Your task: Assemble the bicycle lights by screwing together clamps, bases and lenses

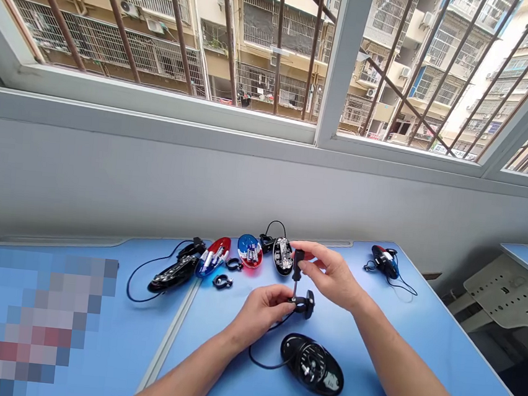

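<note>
My right hand (pixel 331 272) pinches the black handle of a screwdriver (pixel 298 266), which stands upright with its shaft pointing down. Its tip meets a small black clamp (pixel 304 304) that my left hand (pixel 260 310) holds between thumb and fingers. From the clamp a thin black cable runs down to a glossy black oval device (pixel 330 382) lying on the blue table. Whether the tip sits in a screw is too small to tell.
Behind my hands lie a black oval shell (pixel 282 256), a blue-and-red shell (pixel 249 251), a red-and-blue shell (pixel 214 257), a cabled black device (pixel 172 274) and a loose ring clamp (pixel 223 282). Another cabled device (pixel 385 262) rests far right. A barred window is behind the table.
</note>
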The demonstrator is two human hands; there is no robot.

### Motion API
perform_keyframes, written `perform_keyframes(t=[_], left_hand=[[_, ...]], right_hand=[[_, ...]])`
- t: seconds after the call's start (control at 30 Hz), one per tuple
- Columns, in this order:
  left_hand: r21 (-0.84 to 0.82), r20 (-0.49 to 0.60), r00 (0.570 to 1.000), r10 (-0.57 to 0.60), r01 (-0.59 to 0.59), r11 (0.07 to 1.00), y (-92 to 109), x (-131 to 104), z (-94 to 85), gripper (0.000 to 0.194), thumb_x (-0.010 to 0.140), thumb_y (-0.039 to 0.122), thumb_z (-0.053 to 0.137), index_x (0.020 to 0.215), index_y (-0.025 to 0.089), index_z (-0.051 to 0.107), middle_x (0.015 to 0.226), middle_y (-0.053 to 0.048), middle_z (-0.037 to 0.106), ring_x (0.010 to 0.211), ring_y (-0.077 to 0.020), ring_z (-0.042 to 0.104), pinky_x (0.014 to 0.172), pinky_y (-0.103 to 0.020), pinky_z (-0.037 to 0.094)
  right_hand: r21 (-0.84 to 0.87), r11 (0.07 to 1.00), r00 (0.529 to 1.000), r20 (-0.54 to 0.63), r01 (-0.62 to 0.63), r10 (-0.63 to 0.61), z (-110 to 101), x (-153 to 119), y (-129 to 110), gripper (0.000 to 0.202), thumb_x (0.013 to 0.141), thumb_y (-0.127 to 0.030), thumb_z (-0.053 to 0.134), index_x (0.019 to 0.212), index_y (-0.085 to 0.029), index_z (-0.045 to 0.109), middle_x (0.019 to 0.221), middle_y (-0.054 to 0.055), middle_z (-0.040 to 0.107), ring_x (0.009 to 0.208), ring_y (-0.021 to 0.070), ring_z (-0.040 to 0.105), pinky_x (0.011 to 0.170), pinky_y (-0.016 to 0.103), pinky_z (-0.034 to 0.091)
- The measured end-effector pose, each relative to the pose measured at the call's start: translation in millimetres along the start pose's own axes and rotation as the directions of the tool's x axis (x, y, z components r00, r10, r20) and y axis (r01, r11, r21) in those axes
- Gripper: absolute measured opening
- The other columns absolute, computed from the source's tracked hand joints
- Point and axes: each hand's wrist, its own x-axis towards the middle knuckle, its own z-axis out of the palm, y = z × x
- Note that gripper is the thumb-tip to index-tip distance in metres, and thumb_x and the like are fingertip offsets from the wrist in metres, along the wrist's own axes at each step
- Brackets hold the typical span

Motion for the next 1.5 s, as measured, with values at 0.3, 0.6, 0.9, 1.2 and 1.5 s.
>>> perform_keyframes(t=[0.3,0.6,0.9,1.2,1.5], left_hand=[[-0.029,-0.017,1.000,-0.025,0.025,0.999,3.8,1.2,-0.1,0.025,0.061,0.036,0.070,0.073,0.015,0.067,0.066,0.000,0.063,0.061,-0.0151,0.053,0.055,-0.025,0.042],[-0.030,-0.077,0.994,-0.082,0.080,0.996,1.7,9.1,1.7,0.027,0.060,0.037,0.068,0.074,0.015,0.066,0.055,0.003,0.059,0.046,-0.0100,0.049,0.044,-0.021,0.038],[-0.006,-0.083,0.995,-0.063,0.063,0.998,-2.7,10.7,3.4,0.030,0.061,0.039,0.067,0.078,0.014,0.067,0.057,0.002,0.059,0.051,-0.0122,0.051,0.041,-0.020,0.039],[0.028,-0.088,0.995,-0.038,0.041,0.999,-4.8,10.4,2.7,0.023,0.065,0.036,0.065,0.069,0.013,0.067,0.056,0.001,0.057,0.053,-0.0132,0.052,0.044,-0.021,0.039],[-0.009,-0.060,0.997,-0.044,0.043,0.999,-6.9,9.5,-1.5,0.023,0.063,0.035,0.068,0.072,0.013,0.066,0.059,0.001,0.061,0.053,-0.0123,0.053,0.048,-0.022,0.041]], right_hand=[[-0.087,0.996,0.992,-0.126,-0.017,0.006,13.4,-0.6,5.1,0.034,0.078,-0.018,0.060,0.110,-0.028,0.059,0.097,0.002,0.062,0.078,0.0136,0.057,0.059,0.023,0.050],[0.153,0.974,0.957,-0.211,-0.168,0.199,14.1,4.6,27.7,0.038,0.077,-0.021,0.053,0.114,-0.024,0.048,0.093,0.003,0.066,0.073,0.0138,0.059,0.058,0.027,0.052],[0.281,0.937,0.944,-0.194,-0.206,0.266,11.3,5.6,31.6,0.036,0.073,-0.026,0.057,0.108,-0.023,0.049,0.085,0.001,0.063,0.069,0.0127,0.056,0.053,0.024,0.051],[0.244,0.938,0.943,-0.166,-0.246,0.290,11.4,4.8,28.4,0.033,0.073,-0.025,0.056,0.106,-0.025,0.053,0.083,-0.002,0.055,0.071,0.0123,0.055,0.052,0.022,0.050],[0.220,0.933,0.923,-0.201,-0.285,0.329,5.1,6.1,29.4,0.032,0.071,-0.030,0.061,0.102,-0.024,0.053,0.071,-0.004,0.052,0.065,0.0130,0.055,0.049,0.023,0.050]])
